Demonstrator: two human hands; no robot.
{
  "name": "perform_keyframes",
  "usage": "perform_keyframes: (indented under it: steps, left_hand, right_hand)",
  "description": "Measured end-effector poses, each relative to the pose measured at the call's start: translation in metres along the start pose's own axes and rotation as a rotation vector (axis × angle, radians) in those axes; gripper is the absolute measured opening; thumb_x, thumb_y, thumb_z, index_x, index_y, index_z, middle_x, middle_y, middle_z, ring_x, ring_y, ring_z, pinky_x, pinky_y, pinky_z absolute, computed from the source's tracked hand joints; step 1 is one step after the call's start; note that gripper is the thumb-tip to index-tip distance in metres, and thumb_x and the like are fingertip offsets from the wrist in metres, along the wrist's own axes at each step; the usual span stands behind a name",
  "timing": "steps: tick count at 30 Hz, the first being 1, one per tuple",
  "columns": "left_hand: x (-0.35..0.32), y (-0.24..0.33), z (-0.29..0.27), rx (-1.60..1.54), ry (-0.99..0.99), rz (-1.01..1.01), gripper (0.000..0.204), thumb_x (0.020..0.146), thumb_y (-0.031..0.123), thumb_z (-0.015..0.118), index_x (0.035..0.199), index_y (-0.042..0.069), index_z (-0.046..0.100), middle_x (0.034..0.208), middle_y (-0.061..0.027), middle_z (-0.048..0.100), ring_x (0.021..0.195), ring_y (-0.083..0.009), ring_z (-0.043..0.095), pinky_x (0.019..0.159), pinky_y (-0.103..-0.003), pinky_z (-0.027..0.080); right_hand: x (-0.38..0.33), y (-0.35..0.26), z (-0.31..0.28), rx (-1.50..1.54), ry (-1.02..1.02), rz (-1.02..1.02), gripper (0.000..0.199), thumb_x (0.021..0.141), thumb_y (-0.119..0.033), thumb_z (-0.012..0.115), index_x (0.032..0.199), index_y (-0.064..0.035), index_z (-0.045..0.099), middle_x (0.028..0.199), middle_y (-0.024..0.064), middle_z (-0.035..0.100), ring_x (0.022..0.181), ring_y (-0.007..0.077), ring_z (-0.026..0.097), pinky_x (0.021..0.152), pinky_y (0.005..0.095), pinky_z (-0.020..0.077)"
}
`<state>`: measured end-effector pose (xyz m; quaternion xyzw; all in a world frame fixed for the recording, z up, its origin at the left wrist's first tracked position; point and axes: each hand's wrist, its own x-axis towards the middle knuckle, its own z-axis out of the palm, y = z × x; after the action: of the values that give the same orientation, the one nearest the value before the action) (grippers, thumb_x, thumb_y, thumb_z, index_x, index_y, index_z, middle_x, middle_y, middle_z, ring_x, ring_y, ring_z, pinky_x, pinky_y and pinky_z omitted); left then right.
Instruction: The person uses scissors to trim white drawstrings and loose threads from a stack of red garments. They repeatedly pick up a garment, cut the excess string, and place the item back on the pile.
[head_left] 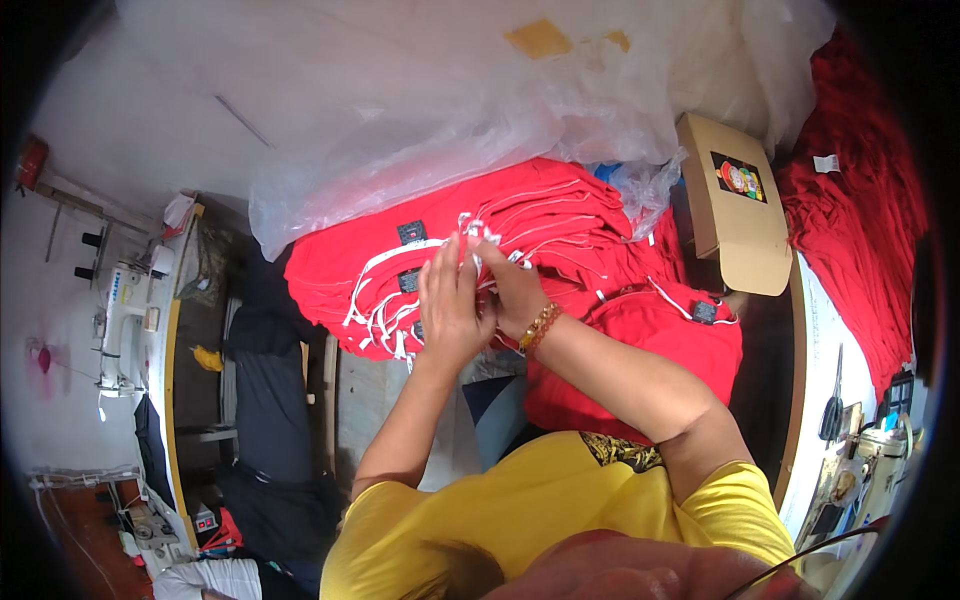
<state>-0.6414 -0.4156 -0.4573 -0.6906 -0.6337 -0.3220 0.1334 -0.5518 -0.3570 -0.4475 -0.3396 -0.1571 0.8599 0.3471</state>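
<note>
Cords [470, 232], thin and white, sit pinched in the fingers of both the left hand [450, 305] and right hand [512, 285], above the stack of red shirts [560, 215]. Tangling looks likely: loose cords [375, 315] dangle off the stack's edge and could snag.

Left hand [452, 305]: raised over the red garments [520, 240], fingers closed on small white tags [478, 232].
Right hand [515, 290]: just beside the left, touching it, pinching the same tags; bangles at the wrist.
Garments: stacked, white neck bands showing.
Plastic sheet [430, 110]: clear, behind the stack.
Cardboard box [735, 205]: right of the stack.
Sewing machine [120, 310]: far left.
</note>
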Motion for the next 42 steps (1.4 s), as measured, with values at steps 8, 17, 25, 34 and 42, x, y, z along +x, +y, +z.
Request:
perform_keyframes:
  steps: [8,17,25,34,42]
  left_hand:
    - [-0.030,0.013,0.027,-0.344,-0.100,-0.044,0.035,0.074,-0.002,0.049,0.109,-0.007,0.048,0.112,-0.0252,0.052,0.106,-0.0409,0.049,0.092,-0.044,0.040]
    - [0.007,-0.047,0.054,-0.249,-0.197,-0.733,0.032,0.085,0.004,0.043,0.116,-0.002,0.047,0.113,-0.0322,0.050,0.104,-0.0452,0.050,0.093,-0.045,0.039]
    - [0.011,-0.075,0.014,-0.364,-0.095,-0.689,0.031,0.086,0.007,0.044,0.114,-0.003,0.048,0.110,-0.0319,0.052,0.103,-0.0451,0.051,0.091,-0.045,0.040]
    - [0.154,-0.057,-0.151,-0.728,0.467,-0.380,0.030,0.086,0.011,0.045,0.113,-0.004,0.049,0.108,-0.0316,0.054,0.102,-0.0451,0.052,0.090,-0.046,0.041]
    - [0.162,-0.018,-0.161,-0.397,0.620,-0.085,0.030,0.087,0.014,0.045,0.111,-0.004,0.050,0.105,-0.0313,0.055,0.101,-0.0450,0.053,0.088,-0.047,0.041]
  right_hand:
    - [0.041,-0.032,0.010,-0.103,0.205,-0.182,0.049,0.070,-0.020,0.072,0.100,0.0124,0.052,0.090,0.0158,0.061,0.076,0.0198,0.058,0.070,0.0379,0.0491]
    - [-0.092,-0.108,0.050,-0.089,-0.413,-0.414,0.014,0.082,-0.006,0.062,0.095,0.0006,0.062,0.090,0.0073,0.066,0.085,0.0164,0.064,0.079,0.0291,0.0522]
    - [-0.204,-0.142,0.089,-0.368,-0.589,-0.633,0.018,0.082,-0.013,0.063,0.092,0.0011,0.066,0.092,0.0074,0.066,0.091,0.0136,0.061,0.082,0.0280,0.0467]
    - [-0.230,-0.198,0.152,-0.301,-0.959,-0.704,0.009,0.080,-0.018,0.063,0.077,-0.0099,0.061,0.072,-0.0004,0.065,0.062,0.0079,0.060,0.058,0.0244,0.0499]
    - [-0.089,-0.224,0.121,-0.153,-0.802,-0.519,0.010,0.080,-0.017,0.065,0.079,-0.0080,0.063,0.077,0.0017,0.067,0.075,0.0101,0.064,0.070,0.0330,0.0537]
